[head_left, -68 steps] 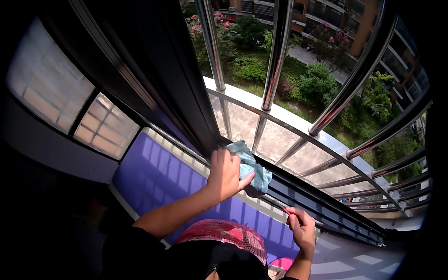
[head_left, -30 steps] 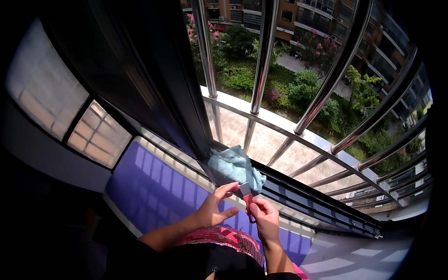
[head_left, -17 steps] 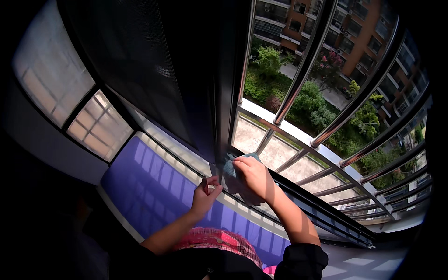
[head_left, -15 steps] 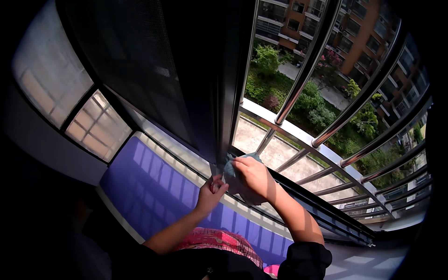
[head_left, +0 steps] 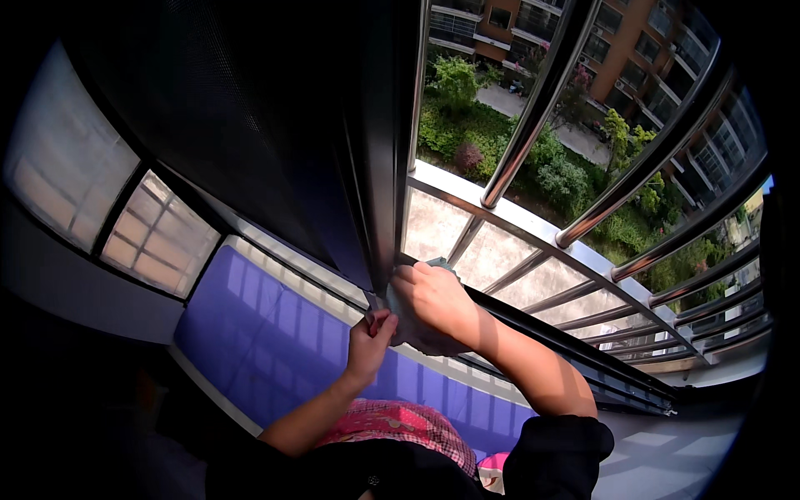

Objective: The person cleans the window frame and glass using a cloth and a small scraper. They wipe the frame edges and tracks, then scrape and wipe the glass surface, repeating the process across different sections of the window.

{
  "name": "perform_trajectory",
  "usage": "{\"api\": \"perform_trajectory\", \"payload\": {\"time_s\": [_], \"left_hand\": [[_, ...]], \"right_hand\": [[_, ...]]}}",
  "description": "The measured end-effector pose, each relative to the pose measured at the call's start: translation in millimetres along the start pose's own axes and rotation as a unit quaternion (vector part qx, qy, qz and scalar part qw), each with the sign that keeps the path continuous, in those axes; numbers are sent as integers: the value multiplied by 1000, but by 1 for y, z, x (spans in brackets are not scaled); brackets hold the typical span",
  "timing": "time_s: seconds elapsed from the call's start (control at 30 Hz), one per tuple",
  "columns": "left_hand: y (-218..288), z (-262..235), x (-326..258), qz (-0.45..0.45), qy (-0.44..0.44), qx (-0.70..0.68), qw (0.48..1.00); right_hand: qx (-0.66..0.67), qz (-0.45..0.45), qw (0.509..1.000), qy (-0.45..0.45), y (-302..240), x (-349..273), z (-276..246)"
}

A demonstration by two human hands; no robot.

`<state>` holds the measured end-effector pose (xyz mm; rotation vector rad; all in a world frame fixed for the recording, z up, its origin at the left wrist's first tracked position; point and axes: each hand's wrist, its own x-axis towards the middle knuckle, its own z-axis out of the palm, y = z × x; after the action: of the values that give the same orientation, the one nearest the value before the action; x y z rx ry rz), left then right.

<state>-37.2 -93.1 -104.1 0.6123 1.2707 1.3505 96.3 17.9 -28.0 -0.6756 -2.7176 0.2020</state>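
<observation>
A grey-blue cloth [head_left: 427, 340] is bunched against the lower part of a dark upright window frame [head_left: 379, 175]. My right hand [head_left: 435, 298] grips it with curled fingers and presses it to the side of the frame by the sill. Part of the cloth shows beyond my knuckles, and a loose piece hangs under my palm. On the other side of the frame's foot, my left hand [head_left: 367, 343] pinches a greyish edge of the cloth between thumb and fingers. What lies directly under both sets of fingertips is hidden.
Metal safety bars [head_left: 533, 229] stand outside the opening, with greenery and a building beyond. A dark sliding track [head_left: 575, 350] runs toward the lower right. Below is a purple padded surface [head_left: 267, 333]. A dark mesh screen [head_left: 217, 108] fills the upper left.
The view has shifted, so the frame and bars appear farther left. My right hand has moved slightly along the frame with the cloth; my left fingers have closed more tightly on its edge.
</observation>
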Motion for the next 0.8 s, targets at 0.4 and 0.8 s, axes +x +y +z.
{"api": "perform_trajectory", "payload": {"time_s": [0.4, 0.8], "left_hand": [[0, 5, 4, -32, -52, 42, 997], [14, 4, -4, -23, -62, 11, 998]], "right_hand": [[-67, 26, 997, 20, -10, -23, 2], [-11, 21, 998, 55, -9, -21, -3]]}}
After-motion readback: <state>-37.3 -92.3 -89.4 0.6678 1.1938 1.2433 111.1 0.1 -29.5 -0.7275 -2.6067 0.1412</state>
